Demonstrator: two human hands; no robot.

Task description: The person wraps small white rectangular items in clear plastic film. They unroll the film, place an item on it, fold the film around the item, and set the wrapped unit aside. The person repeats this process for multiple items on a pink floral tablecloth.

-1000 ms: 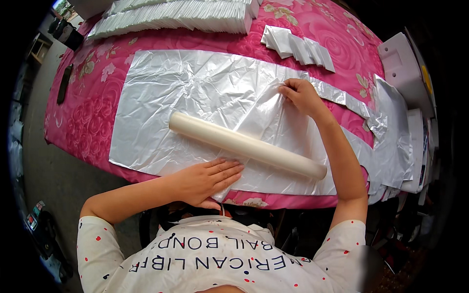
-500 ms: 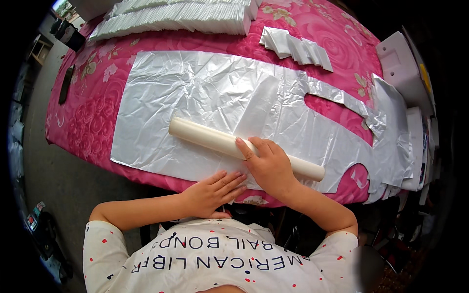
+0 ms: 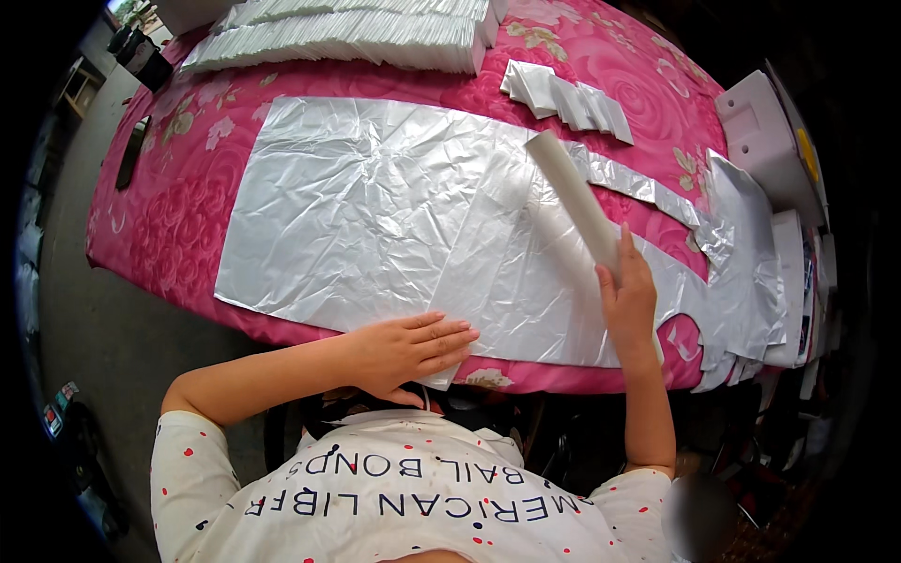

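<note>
A thin, silvery-white plastic sheet [image 3: 328, 206], cut like an apron with a strap-like right end, lies spread and crinkled on the table. My left hand [image 3: 418, 352] rests flat at its near edge, fingers stretched to the right. A folded-over strip [image 3: 483, 225] of the plastic slants across the middle. My right hand [image 3: 631, 296] is closed around a long cream-white tube [image 3: 577, 197], thumb on the left side and fingers on the right. The tube slants over the sheet's right half, its far end pointing up and left. My hand and wrist hide much of its near part.
A pink flowered cloth [image 3: 178, 197] covers the table. Long rows of folded white packets [image 3: 347, 42] stand at the back, with a small fanned pile [image 3: 568, 101] to their right. White foam boxes [image 3: 760, 127] line the right edge. A dark phone-like object [image 3: 133, 152] lies far left.
My right hand has moved right, swinging the tube from nearly crosswise to a steep slant toward the far side. My left hand stays near the front edge, shifted slightly.
</note>
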